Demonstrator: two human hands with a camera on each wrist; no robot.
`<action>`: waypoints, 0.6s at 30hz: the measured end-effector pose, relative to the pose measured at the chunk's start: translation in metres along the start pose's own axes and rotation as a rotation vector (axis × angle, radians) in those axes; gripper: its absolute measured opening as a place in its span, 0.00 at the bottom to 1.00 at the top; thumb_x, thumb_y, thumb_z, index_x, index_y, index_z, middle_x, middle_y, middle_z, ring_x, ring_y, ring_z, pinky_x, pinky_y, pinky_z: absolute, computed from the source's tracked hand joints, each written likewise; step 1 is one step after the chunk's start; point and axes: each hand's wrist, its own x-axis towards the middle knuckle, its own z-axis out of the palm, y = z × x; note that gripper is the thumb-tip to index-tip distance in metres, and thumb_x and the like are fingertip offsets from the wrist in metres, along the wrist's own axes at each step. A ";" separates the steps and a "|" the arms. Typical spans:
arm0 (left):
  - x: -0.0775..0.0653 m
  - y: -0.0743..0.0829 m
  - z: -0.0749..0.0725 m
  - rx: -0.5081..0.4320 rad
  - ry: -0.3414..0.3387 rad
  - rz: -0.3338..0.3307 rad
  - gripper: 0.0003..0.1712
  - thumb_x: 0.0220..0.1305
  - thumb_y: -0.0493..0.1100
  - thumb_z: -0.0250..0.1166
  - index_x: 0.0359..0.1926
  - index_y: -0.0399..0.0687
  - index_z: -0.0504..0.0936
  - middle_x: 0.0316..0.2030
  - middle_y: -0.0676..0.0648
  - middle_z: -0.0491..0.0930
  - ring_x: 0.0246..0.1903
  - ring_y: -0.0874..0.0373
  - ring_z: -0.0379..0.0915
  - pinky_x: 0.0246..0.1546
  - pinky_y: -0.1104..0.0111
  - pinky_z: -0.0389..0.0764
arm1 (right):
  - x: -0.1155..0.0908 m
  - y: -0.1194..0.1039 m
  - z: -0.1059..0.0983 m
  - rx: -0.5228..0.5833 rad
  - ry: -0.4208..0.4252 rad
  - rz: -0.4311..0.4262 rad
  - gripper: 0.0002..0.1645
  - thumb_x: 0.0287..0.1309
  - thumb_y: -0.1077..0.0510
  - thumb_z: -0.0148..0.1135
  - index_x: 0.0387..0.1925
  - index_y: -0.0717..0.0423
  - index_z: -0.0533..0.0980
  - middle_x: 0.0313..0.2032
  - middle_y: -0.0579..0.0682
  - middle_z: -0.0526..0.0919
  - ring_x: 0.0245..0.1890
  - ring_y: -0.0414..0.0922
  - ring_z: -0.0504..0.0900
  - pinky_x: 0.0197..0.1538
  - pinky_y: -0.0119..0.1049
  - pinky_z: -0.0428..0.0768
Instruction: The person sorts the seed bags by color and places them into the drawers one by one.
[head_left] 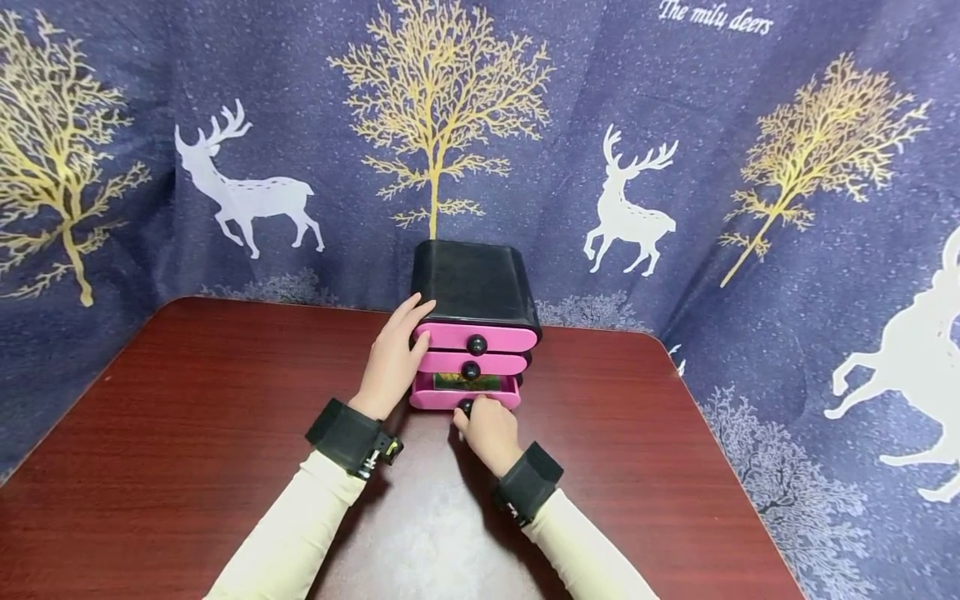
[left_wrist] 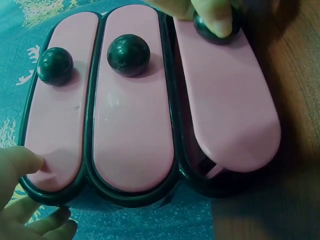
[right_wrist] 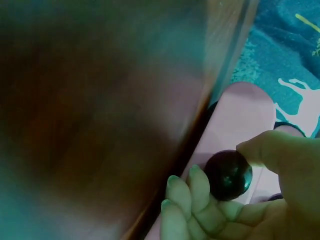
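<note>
A small black drawer cabinet (head_left: 472,282) with three pink drawers stands at the back of the table, each drawer with a round black knob. My right hand (head_left: 491,429) grips the knob (right_wrist: 228,175) of the bottom drawer (head_left: 435,401), thumb on one side and fingers curled on the other. That drawer is pulled partly out, and a flat green and yellow printed thing (head_left: 467,382) shows inside it. Against the cabinet's left side lies my left hand (head_left: 392,362), fingers extended, its thumb on the front of the top drawer (left_wrist: 55,115). The middle drawer (left_wrist: 132,135) sits between them.
The reddish-brown wooden table (head_left: 225,400) extends to both sides and in front of the cabinet. Behind it hangs a dark blue cloth (head_left: 510,183) printed with white deer and golden trees. Black bands (head_left: 347,435) are strapped round both wrists.
</note>
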 end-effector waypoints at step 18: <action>-0.002 0.002 0.004 0.017 0.003 -0.009 0.28 0.65 0.39 0.57 0.65 0.56 0.67 0.69 0.50 0.60 0.66 0.51 0.60 0.63 0.55 0.67 | 0.027 0.001 -0.004 0.083 -0.060 0.029 0.23 0.56 0.44 0.62 0.19 0.59 0.78 0.25 0.60 0.84 0.27 0.56 0.83 0.24 0.48 0.79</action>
